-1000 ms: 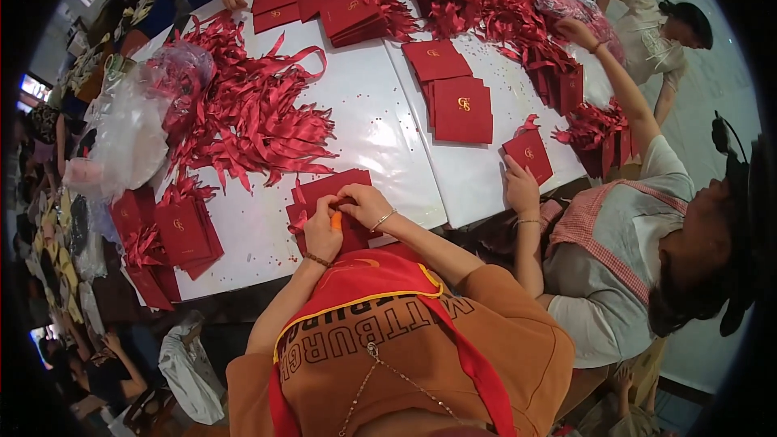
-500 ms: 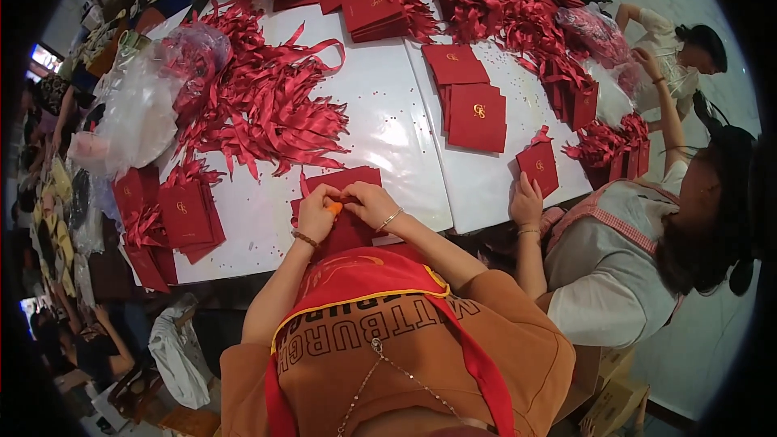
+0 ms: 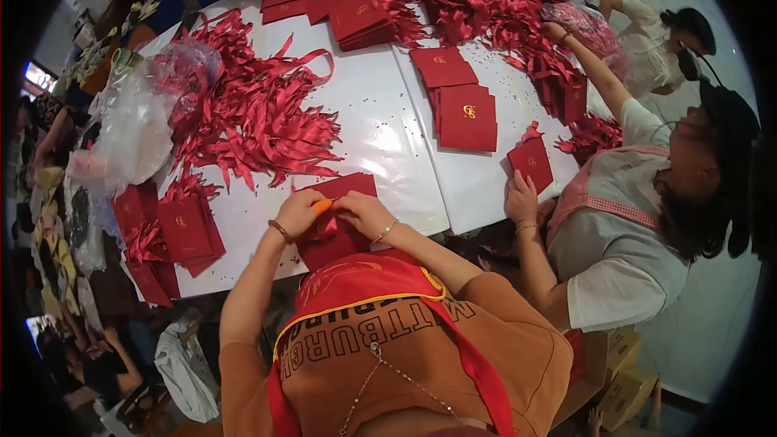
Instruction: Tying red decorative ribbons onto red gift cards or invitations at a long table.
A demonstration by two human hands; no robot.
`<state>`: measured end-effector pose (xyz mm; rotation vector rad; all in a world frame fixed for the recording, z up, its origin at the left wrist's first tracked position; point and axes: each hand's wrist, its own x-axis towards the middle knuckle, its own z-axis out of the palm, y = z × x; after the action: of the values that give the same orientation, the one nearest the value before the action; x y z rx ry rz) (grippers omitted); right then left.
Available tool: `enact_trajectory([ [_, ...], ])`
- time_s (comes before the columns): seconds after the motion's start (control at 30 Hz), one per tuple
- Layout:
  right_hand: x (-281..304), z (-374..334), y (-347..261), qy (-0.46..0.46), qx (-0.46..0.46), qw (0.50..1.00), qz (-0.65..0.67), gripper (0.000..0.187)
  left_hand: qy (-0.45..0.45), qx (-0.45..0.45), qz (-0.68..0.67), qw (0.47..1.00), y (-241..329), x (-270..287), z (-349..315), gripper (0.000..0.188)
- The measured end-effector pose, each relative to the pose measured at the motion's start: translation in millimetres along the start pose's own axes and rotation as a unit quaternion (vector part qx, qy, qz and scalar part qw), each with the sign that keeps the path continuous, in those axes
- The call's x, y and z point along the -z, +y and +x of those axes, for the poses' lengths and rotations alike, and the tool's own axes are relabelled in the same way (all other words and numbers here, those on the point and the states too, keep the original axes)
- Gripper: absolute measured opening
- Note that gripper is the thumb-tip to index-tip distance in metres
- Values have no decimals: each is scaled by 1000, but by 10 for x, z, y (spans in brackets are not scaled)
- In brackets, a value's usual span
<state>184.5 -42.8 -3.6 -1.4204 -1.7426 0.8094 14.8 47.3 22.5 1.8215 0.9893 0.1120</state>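
Both hands meet at the near table edge; the left hand [image 3: 298,212] pinches a small orange tool [image 3: 322,205], and the right hand [image 3: 362,212] presses flat, unclenched, on a red folder [image 3: 338,231] under them; a ribbon heap [image 3: 255,113] lies at 11 o'clock, a clear bag [image 3: 129,133] beyond it at 10; a red stack [image 3: 184,229] sits at 9; a neighbour's hand [image 3: 520,197] holds a red card [image 3: 530,162] at 3; against half a second ago, the hands sit closer together, and the folder is unmoved.
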Motion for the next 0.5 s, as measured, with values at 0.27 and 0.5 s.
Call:
enact_trajectory([
  [0.27,-21,-14,-121,25,60,998,7,14,-214,110,-16,971,97,238,248,16],
  [0.5,-30,-20,-44,36,38,999,-8,17,-69,86,-102,989,-61,-45,212,10],
])
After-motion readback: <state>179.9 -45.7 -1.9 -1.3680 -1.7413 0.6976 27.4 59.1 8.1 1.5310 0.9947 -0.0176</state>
